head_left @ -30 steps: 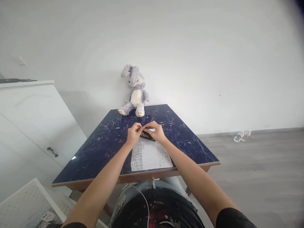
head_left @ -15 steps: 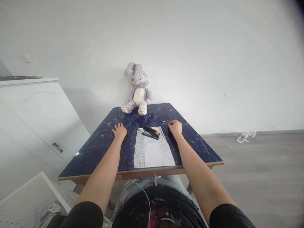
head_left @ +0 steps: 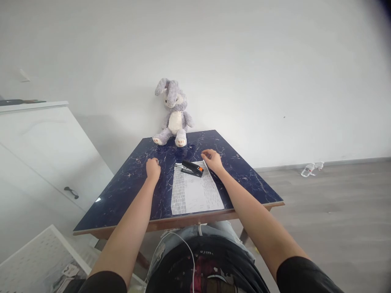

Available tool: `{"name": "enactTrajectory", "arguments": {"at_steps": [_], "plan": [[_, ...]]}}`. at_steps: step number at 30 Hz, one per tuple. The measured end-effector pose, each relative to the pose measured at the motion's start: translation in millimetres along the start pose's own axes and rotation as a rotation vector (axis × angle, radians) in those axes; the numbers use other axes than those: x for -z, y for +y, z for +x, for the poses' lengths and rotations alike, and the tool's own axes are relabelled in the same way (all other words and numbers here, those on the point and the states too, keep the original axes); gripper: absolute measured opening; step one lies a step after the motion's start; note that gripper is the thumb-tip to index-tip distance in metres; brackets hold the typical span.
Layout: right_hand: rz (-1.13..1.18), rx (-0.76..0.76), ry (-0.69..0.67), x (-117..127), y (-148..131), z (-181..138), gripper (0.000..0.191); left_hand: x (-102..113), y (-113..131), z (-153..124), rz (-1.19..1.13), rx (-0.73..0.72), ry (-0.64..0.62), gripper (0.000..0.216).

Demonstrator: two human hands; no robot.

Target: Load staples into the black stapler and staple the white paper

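Observation:
My left hand [head_left: 153, 168] rests knuckles-up on the dark blue marbled table [head_left: 128, 191], left of the paper, fingers curled under; anything in them is hidden. My right hand [head_left: 212, 159] lies at the far right corner of a white sheet of paper [head_left: 195, 193] with grey brick-patterned borders, its fingers loosely bent and apart, holding nothing. A black stapler [head_left: 192, 167] with an orange patch lies across the far end of the sheet between both hands. Neither hand touches it.
A grey and white plush bunny [head_left: 172, 116] sits at the table's far edge against the wall. A white cabinet [head_left: 39, 146] stands to the left. A plastic bottle [head_left: 308, 169] lies on the floor at right. A white cable [head_left: 183, 248] hangs over my lap.
My hands, together over the stapler a second ago, have parted and gone down to the table. Since then the left fingers have curled and the right hand has slid in toward the stapler.

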State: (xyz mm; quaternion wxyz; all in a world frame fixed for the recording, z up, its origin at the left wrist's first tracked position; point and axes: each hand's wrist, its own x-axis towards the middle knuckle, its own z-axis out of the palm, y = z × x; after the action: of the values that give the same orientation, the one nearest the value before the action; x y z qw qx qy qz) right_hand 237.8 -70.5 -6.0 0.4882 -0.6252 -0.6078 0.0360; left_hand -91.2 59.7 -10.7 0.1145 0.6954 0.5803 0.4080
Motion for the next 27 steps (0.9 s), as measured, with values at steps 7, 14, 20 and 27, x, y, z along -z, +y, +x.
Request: {"name": "enactTrajectory", "arguments": {"at_steps": [7,14,20,27], "plan": [[0.185,0.424,-0.551,-11,-24,-13,0.065,-25,20,-6,-0.458,-0.054,-0.163,0.032],[0.163,0.387,-0.556,-11,-19,-13,0.062,-31,26,-13,-0.766,-0.135,-0.316,0.042],[0.163,0.38,-0.53,-10,-20,-13,0.061,-24,31,-17,-0.485,-0.337,-0.413,0.045],[0.163,0.389,-0.54,-9,-21,-13,0.062,-12,38,-19,-0.154,-0.616,-0.471,0.031]]}}
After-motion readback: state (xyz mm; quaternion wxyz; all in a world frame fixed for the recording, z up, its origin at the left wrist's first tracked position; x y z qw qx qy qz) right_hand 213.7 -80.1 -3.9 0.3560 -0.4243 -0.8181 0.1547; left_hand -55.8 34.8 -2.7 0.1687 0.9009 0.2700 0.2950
